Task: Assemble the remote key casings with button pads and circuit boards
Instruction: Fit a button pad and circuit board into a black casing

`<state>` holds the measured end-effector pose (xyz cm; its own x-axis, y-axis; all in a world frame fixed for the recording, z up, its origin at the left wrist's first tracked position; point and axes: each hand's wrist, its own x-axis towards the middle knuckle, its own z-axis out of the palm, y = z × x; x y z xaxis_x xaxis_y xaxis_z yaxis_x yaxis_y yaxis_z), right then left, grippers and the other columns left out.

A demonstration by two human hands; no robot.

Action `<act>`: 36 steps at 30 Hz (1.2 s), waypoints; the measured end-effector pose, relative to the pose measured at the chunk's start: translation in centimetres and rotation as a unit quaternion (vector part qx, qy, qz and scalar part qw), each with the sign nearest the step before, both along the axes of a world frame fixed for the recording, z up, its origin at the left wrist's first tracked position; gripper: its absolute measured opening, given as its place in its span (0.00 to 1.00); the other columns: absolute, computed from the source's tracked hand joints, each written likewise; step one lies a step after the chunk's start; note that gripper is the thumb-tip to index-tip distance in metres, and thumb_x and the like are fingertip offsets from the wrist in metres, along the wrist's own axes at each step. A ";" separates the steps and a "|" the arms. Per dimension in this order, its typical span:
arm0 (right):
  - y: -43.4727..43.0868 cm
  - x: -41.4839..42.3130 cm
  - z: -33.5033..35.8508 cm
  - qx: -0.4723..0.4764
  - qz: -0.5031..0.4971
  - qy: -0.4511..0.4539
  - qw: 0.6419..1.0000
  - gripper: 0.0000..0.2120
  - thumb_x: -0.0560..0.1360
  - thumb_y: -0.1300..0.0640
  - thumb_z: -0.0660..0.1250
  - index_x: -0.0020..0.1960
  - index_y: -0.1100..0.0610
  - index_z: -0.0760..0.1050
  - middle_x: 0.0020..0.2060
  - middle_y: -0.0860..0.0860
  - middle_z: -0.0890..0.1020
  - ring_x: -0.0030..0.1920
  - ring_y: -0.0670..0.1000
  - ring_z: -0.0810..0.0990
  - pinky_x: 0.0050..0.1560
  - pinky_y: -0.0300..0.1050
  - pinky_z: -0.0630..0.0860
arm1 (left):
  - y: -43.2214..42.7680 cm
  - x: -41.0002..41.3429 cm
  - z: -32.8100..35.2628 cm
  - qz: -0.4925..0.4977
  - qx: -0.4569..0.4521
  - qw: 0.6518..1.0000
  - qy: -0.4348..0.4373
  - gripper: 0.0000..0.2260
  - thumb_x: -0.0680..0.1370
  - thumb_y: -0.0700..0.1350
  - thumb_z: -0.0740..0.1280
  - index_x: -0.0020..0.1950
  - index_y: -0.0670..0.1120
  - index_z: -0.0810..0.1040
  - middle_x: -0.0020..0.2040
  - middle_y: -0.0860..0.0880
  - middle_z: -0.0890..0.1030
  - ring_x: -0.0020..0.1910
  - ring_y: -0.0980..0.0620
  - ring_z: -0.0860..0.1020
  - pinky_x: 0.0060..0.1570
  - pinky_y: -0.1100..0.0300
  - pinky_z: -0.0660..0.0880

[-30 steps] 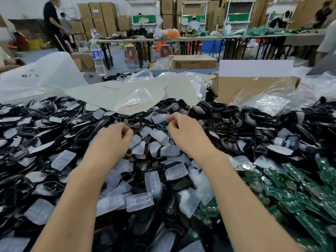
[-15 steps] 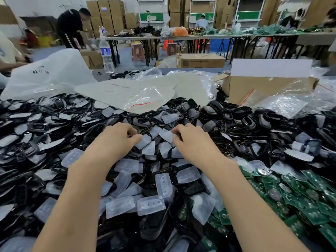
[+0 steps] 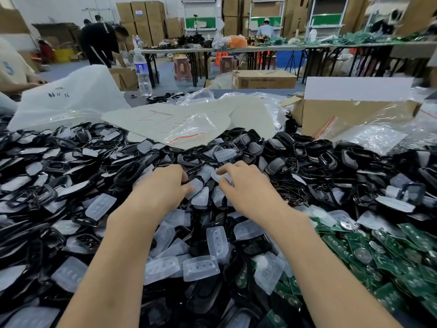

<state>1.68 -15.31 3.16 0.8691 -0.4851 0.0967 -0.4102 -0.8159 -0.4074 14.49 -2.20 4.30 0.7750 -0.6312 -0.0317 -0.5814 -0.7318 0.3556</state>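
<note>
Across the spread before you, black casings lie heaped, with green circuit boards at your right and clear button pads scattered between. None looks assembled, so nearly everything is left. Your left hand curls into the heap, and I cannot tell what it holds. Your right hand pinches one pad.

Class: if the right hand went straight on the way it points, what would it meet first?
Probably the loose clear pad on the black casings just beyond the button pad that the right hand pinches; depth is unclear.
</note>
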 end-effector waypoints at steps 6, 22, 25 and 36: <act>-0.3 -0.3 0.6 0.104 0.009 -0.081 0.991 0.18 0.84 0.51 0.56 0.72 0.52 0.72 0.68 0.51 0.74 0.67 0.51 0.72 0.66 0.45 0.69 | 0.0 0.0 0.1 -0.026 -0.097 0.995 0.021 0.04 0.80 0.49 0.69 0.51 0.52 0.76 0.45 0.55 0.77 0.42 0.58 0.75 0.37 0.65 0.67; -0.5 -0.1 2.8 0.568 0.085 -0.365 0.733 0.07 0.83 0.60 0.63 0.52 0.59 0.80 0.43 0.53 0.84 0.38 0.49 0.83 0.39 0.37 0.79 | -1.7 -3.3 3.0 -0.108 -0.466 0.860 0.178 0.01 0.80 0.47 0.70 0.51 0.52 0.81 0.42 0.54 0.83 0.35 0.57 0.77 0.36 0.63 0.77; -0.3 0.1 2.9 0.592 0.084 -0.387 0.702 0.07 0.83 0.63 0.61 0.52 0.59 0.78 0.43 0.55 0.86 0.38 0.50 0.84 0.42 0.37 0.80 | -2.7 -4.2 2.7 -0.087 -0.511 0.817 0.252 0.02 0.81 0.45 0.68 0.51 0.50 0.81 0.40 0.52 0.82 0.33 0.56 0.77 0.33 0.64 0.74; 0.2 0.2 2.6 0.570 0.067 -0.417 0.705 0.06 0.83 0.60 0.64 0.55 0.61 0.78 0.41 0.53 0.85 0.37 0.49 0.84 0.42 0.36 0.80 | -3.1 -4.4 2.4 -0.079 -0.538 0.763 0.349 0.04 0.82 0.42 0.67 0.55 0.46 0.80 0.45 0.47 0.85 0.38 0.54 0.78 0.42 0.60 0.75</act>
